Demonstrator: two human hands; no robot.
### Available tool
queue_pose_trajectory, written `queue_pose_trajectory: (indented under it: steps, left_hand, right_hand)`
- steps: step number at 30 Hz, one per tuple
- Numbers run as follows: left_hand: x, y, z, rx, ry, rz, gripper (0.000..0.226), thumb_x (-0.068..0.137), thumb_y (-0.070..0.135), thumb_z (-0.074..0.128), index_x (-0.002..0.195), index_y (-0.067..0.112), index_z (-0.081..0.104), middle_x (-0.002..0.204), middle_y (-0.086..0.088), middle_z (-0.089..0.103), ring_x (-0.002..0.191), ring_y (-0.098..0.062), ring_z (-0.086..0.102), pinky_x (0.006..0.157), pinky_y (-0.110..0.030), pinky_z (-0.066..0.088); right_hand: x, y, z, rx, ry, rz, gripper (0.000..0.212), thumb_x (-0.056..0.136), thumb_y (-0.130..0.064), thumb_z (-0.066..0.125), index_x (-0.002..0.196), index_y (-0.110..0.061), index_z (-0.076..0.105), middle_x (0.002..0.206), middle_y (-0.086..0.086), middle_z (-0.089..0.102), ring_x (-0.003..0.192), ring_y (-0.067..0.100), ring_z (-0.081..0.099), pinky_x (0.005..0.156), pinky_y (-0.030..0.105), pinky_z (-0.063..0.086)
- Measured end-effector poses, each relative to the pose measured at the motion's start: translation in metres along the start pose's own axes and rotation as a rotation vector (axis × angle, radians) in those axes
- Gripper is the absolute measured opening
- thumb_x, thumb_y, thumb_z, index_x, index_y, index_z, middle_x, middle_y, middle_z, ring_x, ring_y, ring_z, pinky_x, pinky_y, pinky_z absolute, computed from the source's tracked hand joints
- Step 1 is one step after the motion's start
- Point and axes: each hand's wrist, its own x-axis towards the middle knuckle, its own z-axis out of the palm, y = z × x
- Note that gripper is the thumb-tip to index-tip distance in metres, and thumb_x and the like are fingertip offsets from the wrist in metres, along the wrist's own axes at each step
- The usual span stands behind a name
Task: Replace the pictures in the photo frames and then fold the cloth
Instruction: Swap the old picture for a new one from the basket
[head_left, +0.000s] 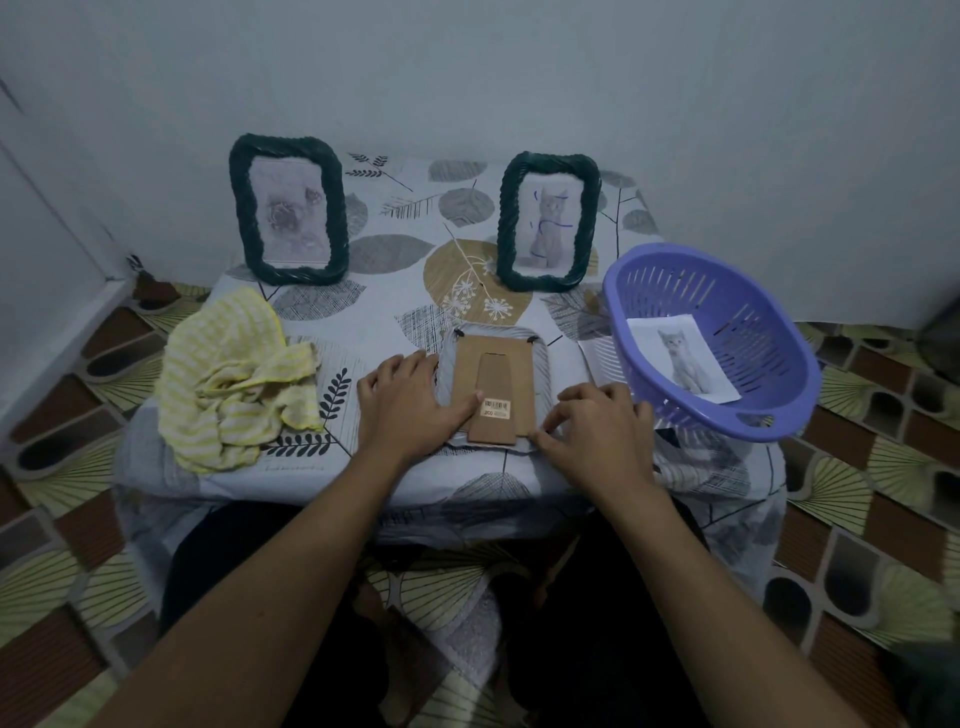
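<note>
A photo frame (493, 382) lies face down in front of me, its brown cardboard back and stand up. My left hand (410, 402) rests flat on the frame's left side, thumb on the cardboard. My right hand (592, 423) has its fingers curled at the frame's lower right corner, pinching at the back's edge. Two dark green frames stand at the back: the left frame (288, 215) shows a rose picture, the right frame (548, 221) shows a cat picture. A crumpled yellow striped cloth (234, 379) lies at the left.
A purple plastic basket (711, 338) at the right holds a loose cat picture (683, 358). Another sheet of paper (597, 356) lies beside the basket. The small table (395, 291) has a leaf-patterned cover and stands against a wall; patterned floor surrounds it.
</note>
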Motion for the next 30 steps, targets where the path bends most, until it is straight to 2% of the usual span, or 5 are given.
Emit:
queue_pose_trajectory:
  steps: [10, 17, 21, 25, 30]
  left_hand:
    - [-0.001, 0.001, -0.001, 0.002, -0.001, -0.002, 0.090, 0.074, 0.086, 0.031, 0.141, 0.027, 0.045, 0.150, 0.004, 0.045, 0.139, -0.024, 0.033, 0.106, -0.046, 0.023]
    - [0.000, 0.000, 0.000, 0.015, -0.002, 0.005, 0.087, 0.078, 0.085, 0.035, 0.142, 0.026, 0.045, 0.152, 0.003, 0.043, 0.140, -0.025, 0.032, 0.107, -0.046, 0.024]
    - [-0.001, 0.000, -0.001, 0.012, -0.005, 0.003, 0.088, 0.078, 0.084, 0.035, 0.143, 0.025, 0.044, 0.152, 0.002, 0.042, 0.140, -0.025, 0.032, 0.108, -0.047, 0.023]
    - [-0.001, 0.000, -0.001, 0.015, -0.004, 0.001, 0.087, 0.079, 0.083, 0.036, 0.143, 0.025, 0.044, 0.153, 0.003, 0.042, 0.141, -0.025, 0.031, 0.108, -0.047, 0.023]
    - [-0.001, 0.000, -0.001, 0.013, 0.000, 0.001, 0.084, 0.083, 0.081, 0.040, 0.145, 0.025, 0.043, 0.153, 0.003, 0.041, 0.141, -0.024, 0.030, 0.108, -0.046, 0.023]
  right_hand:
    - [-0.011, -0.006, 0.001, -0.086, 0.043, -0.005, 0.030, 0.089, -0.057, 0.060, 0.098, -0.036, 0.079, 0.143, -0.021, 0.053, 0.127, 0.019, 0.037, 0.090, 0.040, 0.029]
    - [-0.005, -0.004, 0.002, 0.154, -0.056, 0.113, 0.017, 0.087, -0.046, 0.068, 0.096, -0.035, 0.078, 0.145, -0.024, 0.049, 0.131, 0.019, 0.033, 0.099, 0.041, 0.026]
    - [-0.003, -0.005, 0.007, 0.253, -0.098, 0.162, 0.017, 0.089, -0.039, 0.068, 0.103, -0.034, 0.077, 0.146, -0.024, 0.048, 0.132, 0.018, 0.030, 0.103, 0.043, 0.025]
    - [-0.004, -0.008, 0.011, 0.300, -0.086, 0.146, 0.019, 0.090, -0.032, 0.067, 0.107, -0.036, 0.075, 0.139, -0.026, 0.054, 0.129, 0.014, 0.029, 0.099, 0.037, 0.023]
    - [-0.004, -0.005, 0.005, 0.183, -0.063, 0.123, 0.011, 0.088, -0.043, 0.068, 0.095, -0.044, 0.076, 0.141, -0.029, 0.051, 0.130, 0.015, 0.031, 0.096, 0.038, 0.023]
